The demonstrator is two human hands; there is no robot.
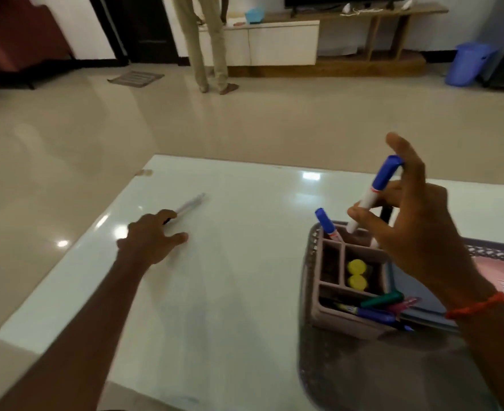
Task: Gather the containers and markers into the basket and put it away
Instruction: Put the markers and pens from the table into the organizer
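Observation:
A dark woven basket (pixel 307 295) sits at the right of the white table (pixel 230 292). Inside it stands a brown divided organiser (pixel 333 321) with two yellow caps (pixel 356 274), several pens and an upright blue-capped marker (pixel 327 225). My right hand (pixel 416 229) holds another blue-capped white marker (pixel 373 194) tilted just above the organiser's far compartment. My left hand (pixel 153 237) rests on the table at the left, its fingers touching the near end of a pale pen (pixel 190 204); whether it grips the pen is unclear.
A pink-lidded container (pixel 502 277) lies in the basket behind my right wrist. Beyond the table, a person (pixel 206 43) stands on the tiled floor by a white cabinet (pixel 274 43). A blue bin (pixel 468 63) stands at far right.

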